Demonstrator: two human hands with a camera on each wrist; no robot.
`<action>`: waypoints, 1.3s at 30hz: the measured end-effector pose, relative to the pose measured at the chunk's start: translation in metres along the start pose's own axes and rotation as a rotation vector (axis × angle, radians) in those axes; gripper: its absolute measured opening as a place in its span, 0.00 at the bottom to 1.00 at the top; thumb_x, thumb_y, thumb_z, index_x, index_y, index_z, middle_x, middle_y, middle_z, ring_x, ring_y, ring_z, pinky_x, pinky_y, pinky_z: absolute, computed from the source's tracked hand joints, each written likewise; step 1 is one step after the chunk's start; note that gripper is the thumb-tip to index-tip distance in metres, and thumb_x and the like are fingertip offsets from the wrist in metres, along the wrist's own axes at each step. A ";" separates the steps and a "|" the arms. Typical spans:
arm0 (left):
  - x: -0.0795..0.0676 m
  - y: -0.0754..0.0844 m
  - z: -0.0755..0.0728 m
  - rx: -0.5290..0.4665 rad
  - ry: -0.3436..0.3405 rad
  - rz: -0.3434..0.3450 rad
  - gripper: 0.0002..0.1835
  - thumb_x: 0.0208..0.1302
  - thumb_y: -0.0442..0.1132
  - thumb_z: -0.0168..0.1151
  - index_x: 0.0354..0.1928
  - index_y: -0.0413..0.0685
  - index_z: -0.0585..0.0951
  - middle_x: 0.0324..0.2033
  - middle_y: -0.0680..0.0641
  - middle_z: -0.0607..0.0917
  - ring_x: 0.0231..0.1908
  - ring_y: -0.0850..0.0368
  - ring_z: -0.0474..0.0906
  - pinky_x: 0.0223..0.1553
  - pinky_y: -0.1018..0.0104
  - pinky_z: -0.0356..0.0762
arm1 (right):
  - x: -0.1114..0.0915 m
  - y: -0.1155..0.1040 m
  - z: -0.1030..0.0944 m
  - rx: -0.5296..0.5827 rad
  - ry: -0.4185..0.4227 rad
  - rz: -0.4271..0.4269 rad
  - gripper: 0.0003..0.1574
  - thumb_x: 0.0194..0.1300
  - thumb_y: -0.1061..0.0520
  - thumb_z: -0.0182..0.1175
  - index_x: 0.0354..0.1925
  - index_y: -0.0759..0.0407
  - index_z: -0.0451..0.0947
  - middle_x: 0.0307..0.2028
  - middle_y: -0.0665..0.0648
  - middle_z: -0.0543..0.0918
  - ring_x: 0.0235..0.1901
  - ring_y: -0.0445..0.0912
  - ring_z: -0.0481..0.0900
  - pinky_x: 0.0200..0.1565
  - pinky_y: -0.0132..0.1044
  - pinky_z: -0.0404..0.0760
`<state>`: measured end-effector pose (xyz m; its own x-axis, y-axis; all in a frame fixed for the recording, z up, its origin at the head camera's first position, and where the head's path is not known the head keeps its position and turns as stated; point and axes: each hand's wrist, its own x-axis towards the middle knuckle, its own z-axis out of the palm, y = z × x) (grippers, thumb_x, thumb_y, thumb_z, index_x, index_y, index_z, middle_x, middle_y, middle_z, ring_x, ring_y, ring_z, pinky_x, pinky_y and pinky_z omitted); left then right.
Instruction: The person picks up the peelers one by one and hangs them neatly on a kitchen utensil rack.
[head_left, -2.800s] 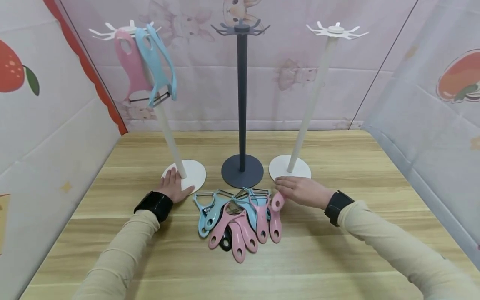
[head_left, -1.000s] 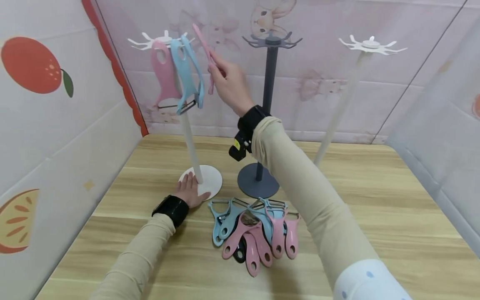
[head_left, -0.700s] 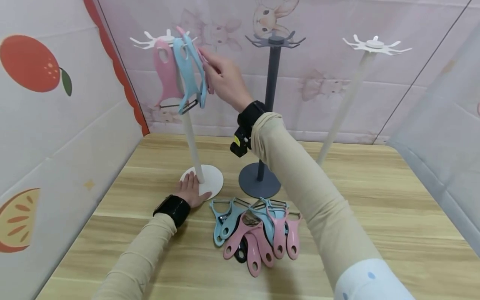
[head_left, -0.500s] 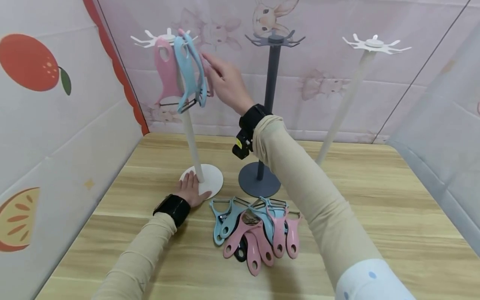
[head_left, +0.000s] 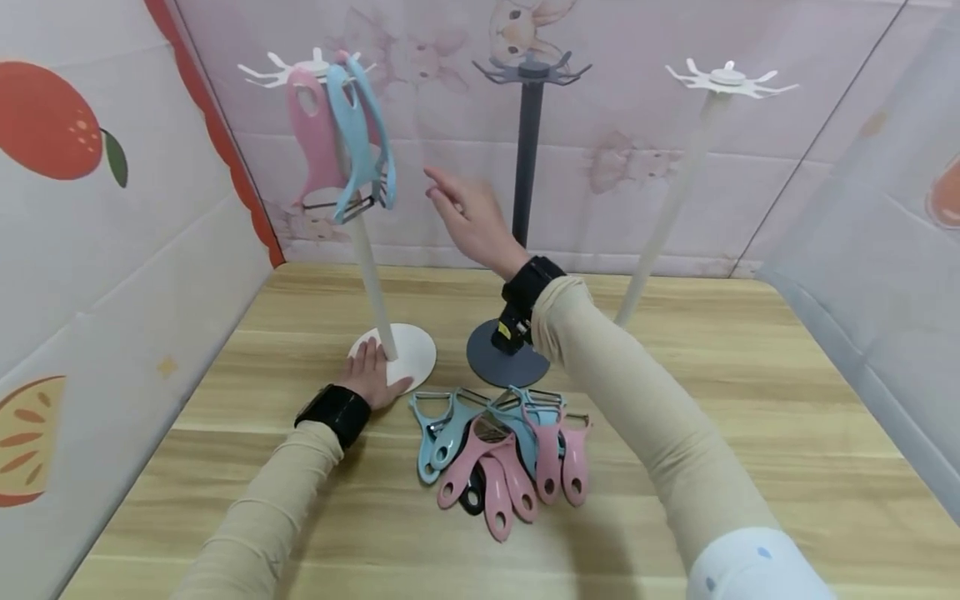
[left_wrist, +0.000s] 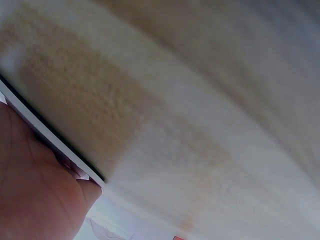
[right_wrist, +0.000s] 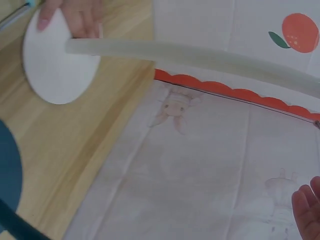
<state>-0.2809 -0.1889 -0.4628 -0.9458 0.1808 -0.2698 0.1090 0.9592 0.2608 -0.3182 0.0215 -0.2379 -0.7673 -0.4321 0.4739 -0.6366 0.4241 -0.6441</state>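
Observation:
My left hand [head_left: 367, 375] rests with its fingers spread on the round white base [head_left: 416, 354] of the left stand. In the left wrist view its palm [left_wrist: 37, 185] lies at the base's edge. My right hand [head_left: 480, 221] holds nothing, its fingers loosely bent, to the right of the hanging peelers. From the left stand's white hooks [head_left: 273, 71] hang a pink peeler [head_left: 311, 133] and two blue peelers, one in front [head_left: 351, 133] and one beside it [head_left: 382, 137]. Behind them a second pink peeler [head_left: 342, 57] is mostly hidden.
Several pink peelers [head_left: 497, 500], blue peelers [head_left: 450, 437] and a black peeler [head_left: 472, 492] lie piled on the wooden table [head_left: 300, 517]. A dark stand [head_left: 528, 142] is in the middle; a white stand [head_left: 675, 192] is at right, its base behind my right sleeve [head_left: 660, 417].
My right hand brought a pink peeler up to the left stand's hooks, let go of it there and drew back right and down. The left hand stayed on the base.

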 end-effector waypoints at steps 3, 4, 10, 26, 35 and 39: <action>0.000 -0.001 0.000 0.003 0.009 0.011 0.47 0.65 0.57 0.44 0.65 0.23 0.41 0.66 0.26 0.39 0.66 0.35 0.32 0.64 0.45 0.34 | -0.014 0.009 0.004 -0.016 -0.050 0.023 0.25 0.72 0.58 0.42 0.65 0.63 0.60 0.54 0.61 0.75 0.53 0.46 0.73 0.51 0.31 0.70; 0.000 -0.002 0.000 0.009 0.011 0.013 0.47 0.65 0.57 0.44 0.65 0.23 0.41 0.66 0.26 0.39 0.66 0.35 0.32 0.64 0.45 0.34 | -0.018 0.013 0.007 -0.029 -0.070 0.029 0.25 0.72 0.58 0.41 0.65 0.63 0.60 0.54 0.61 0.75 0.52 0.46 0.73 0.50 0.32 0.71; 0.003 -0.001 -0.002 0.003 -0.016 0.023 0.47 0.64 0.57 0.44 0.65 0.23 0.41 0.65 0.26 0.38 0.66 0.34 0.32 0.63 0.44 0.35 | -0.039 0.034 0.032 -0.121 -0.254 0.119 0.29 0.72 0.53 0.42 0.66 0.63 0.56 0.56 0.62 0.72 0.53 0.50 0.72 0.52 0.36 0.71; -0.020 0.020 -0.023 0.045 0.103 0.157 0.31 0.66 0.46 0.46 0.55 0.18 0.63 0.56 0.21 0.62 0.58 0.31 0.59 0.57 0.46 0.59 | -0.075 0.105 0.132 -0.842 -0.900 0.233 0.47 0.66 0.33 0.40 0.71 0.55 0.39 0.71 0.55 0.36 0.69 0.49 0.31 0.66 0.47 0.43; -0.065 0.046 -0.016 0.062 0.255 0.536 0.05 0.57 0.35 0.58 0.28 0.42 0.81 0.24 0.50 0.79 0.26 0.57 0.75 0.29 0.62 0.74 | -0.073 0.120 0.157 -0.852 -1.020 0.179 0.46 0.67 0.33 0.38 0.71 0.52 0.36 0.71 0.51 0.37 0.69 0.45 0.32 0.65 0.47 0.44; -0.076 0.056 -0.008 0.102 0.236 0.770 0.03 0.53 0.29 0.59 0.29 0.43 0.80 0.28 0.50 0.77 0.30 0.58 0.74 0.33 0.64 0.74 | -0.071 0.126 0.165 -0.850 -1.043 0.182 0.46 0.66 0.34 0.40 0.71 0.52 0.37 0.71 0.50 0.39 0.69 0.45 0.36 0.65 0.47 0.46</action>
<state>-0.2053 -0.1507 -0.4198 -0.6325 0.7586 0.1567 0.7722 0.6017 0.2042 -0.3317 -0.0256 -0.4518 -0.6711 -0.5534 -0.4933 -0.6750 0.7313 0.0980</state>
